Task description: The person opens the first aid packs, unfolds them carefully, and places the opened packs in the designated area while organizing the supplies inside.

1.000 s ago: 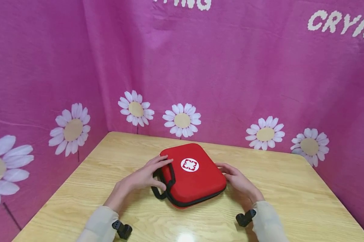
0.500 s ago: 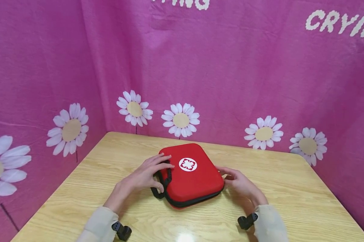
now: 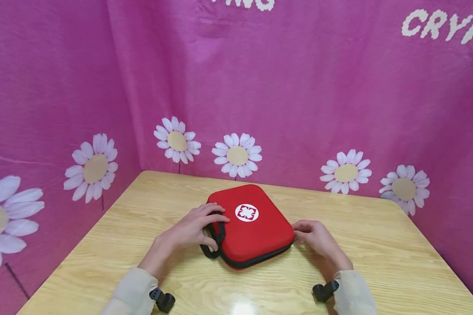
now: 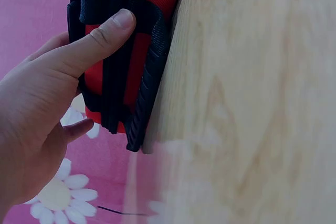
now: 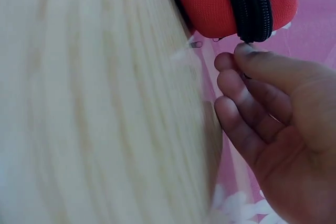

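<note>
A red first aid case (image 3: 256, 232) with a white round emblem lies on the table, its black zipper (image 5: 254, 9) running round the side. My left hand (image 3: 193, 227) holds the handle side. Its fingers lie over the top edge, and its thumb (image 4: 107, 38) presses on the zipped side between the black handles (image 4: 149, 82). At the opposite corner, my right hand (image 3: 317, 238) pinches at the end of the zipper with thumb and forefinger; a dark bit of the pull shows between the fingers. A small metal zipper pull (image 5: 196, 44) hangs beside them.
The wooden table (image 3: 378, 253) reaches out around the case on all sides. A pink curtain (image 3: 291, 87) with printed daisies stands behind and along both sides. A small black camera (image 3: 163, 301) sits on the left wrist, another (image 3: 325, 291) on the right.
My right hand has shifted slightly toward the near corner of the case, and its fingers have drawn together at the zipper. The left hand stays on the handle side, its fingers a little lower.
</note>
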Motion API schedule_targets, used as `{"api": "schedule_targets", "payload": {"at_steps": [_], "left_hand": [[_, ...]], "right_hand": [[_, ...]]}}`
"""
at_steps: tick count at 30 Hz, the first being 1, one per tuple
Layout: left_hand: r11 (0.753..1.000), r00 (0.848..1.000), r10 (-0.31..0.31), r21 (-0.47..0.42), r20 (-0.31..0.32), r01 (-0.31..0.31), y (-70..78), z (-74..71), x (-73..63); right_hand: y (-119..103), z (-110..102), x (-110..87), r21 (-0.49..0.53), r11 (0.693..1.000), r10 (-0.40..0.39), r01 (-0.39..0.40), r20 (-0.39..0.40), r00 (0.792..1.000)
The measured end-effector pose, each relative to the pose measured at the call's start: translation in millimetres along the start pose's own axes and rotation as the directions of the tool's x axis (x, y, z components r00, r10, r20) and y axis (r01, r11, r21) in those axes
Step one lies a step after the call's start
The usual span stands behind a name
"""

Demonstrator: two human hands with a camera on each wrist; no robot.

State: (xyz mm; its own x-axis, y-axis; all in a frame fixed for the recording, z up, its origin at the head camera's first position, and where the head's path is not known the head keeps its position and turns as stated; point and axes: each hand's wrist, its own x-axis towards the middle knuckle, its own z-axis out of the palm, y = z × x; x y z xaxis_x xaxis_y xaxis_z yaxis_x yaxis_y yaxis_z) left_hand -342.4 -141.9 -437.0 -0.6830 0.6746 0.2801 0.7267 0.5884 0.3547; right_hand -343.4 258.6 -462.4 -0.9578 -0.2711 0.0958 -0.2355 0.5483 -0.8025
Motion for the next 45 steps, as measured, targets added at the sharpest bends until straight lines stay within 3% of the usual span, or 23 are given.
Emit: {"api": "schedule_targets", "payload": {"at_steps": [7,12,16,20,26,33,40,42,45], "left_hand": [[0.999,0.998,-0.049,0.009,0.036,0.049,8.7,-4.2,5.0],[0.997,0.995,-0.075,-0.004,0.068,0.075,11.2,-4.4,5.2],[0.995,0.995,-0.079,0.068,0.054,0.075,11.5,-0.7,4.4],[0.988,0.995,-0.095,0.121,0.027,0.091,11.5,3.3,4.6],[0.984,0.989,-0.147,0.099,-0.006,0.147,12.5,3.0,2.2],[0.977,0.978,-0.206,0.051,-0.041,0.208,10.6,8.5,-0.6],[0.984,0.990,-0.143,0.103,0.000,0.142,12.9,0.9,-0.4],[0.986,0.994,-0.102,0.132,0.025,0.098,16.1,-2.1,0.6],[0.983,0.998,0.004,0.185,0.068,-0.016,22.0,-4.5,4.7]], "right_hand": [[4.1,-4.7,-0.9,-0.044,0.998,-0.050,0.048,-0.032,0.998],[8.8,-4.4,-1.2,-0.006,1.000,-0.005,0.005,-0.034,0.999],[11.4,-3.2,-2.1,0.041,0.999,0.026,-0.025,-0.033,0.999],[10.8,-1.8,-3.4,0.047,0.999,-0.006,0.008,-0.036,0.999],[4.6,-1.5,-4.7,0.025,0.999,-0.021,0.022,-0.027,0.999],[-2.1,-13.8,-10.7,-0.001,0.999,-0.038,0.039,0.077,0.996],[-2.7,-14.1,-11.5,0.061,0.998,-0.021,0.013,0.132,0.991],[-2.5,-12.7,-10.2,0.076,0.997,-0.010,-0.001,0.135,0.991],[-2.0,-11.1,-8.9,0.090,0.996,0.005,-0.017,0.136,0.991]]}}
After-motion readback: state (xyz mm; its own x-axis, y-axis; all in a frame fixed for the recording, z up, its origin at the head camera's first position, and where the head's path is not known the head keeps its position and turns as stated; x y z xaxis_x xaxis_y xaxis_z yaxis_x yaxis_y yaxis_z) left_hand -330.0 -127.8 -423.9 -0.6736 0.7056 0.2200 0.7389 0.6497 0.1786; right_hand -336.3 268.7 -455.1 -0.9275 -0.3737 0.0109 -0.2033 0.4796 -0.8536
